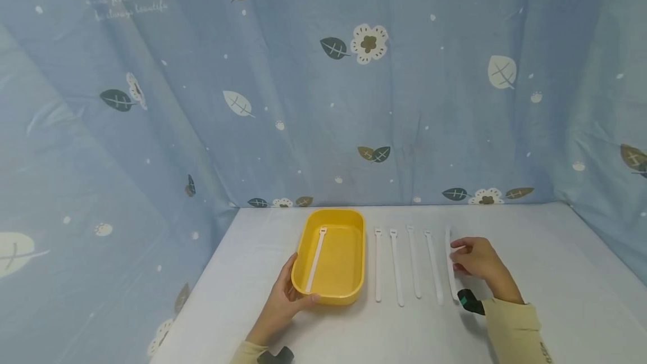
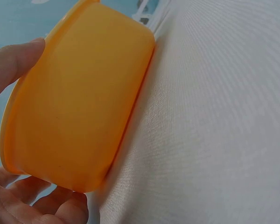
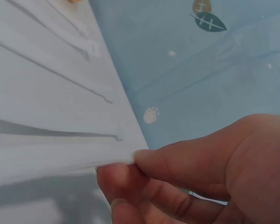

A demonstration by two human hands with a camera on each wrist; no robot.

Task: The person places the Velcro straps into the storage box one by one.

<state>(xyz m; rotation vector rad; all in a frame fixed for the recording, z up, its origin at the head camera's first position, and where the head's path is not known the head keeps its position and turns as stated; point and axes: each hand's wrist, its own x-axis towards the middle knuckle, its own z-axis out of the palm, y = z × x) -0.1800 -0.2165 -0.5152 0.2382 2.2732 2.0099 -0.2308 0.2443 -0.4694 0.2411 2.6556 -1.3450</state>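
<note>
A yellow plastic tray [image 1: 343, 260] stands on the table, with one white cable tie [image 1: 317, 260] lying lengthwise inside near its left wall. My left hand [image 1: 283, 299] grips the tray's near left corner, thumb at the front rim and fingers along the side. In the left wrist view the tray's outer wall [image 2: 84, 93] fills much of the picture. At the right, my right hand [image 1: 477, 260] pinches another white cable tie [image 1: 449, 274] between thumb and forefinger; the right wrist view shows this pinch near the strap's far part.
Several more white cable ties [image 1: 396, 268] lie side by side between the tray and my right hand, slotted heads toward the back. White cloth covers the table [image 1: 404, 336]. A blue patterned curtain [image 1: 303, 145] hangs along the back edge and the sides.
</note>
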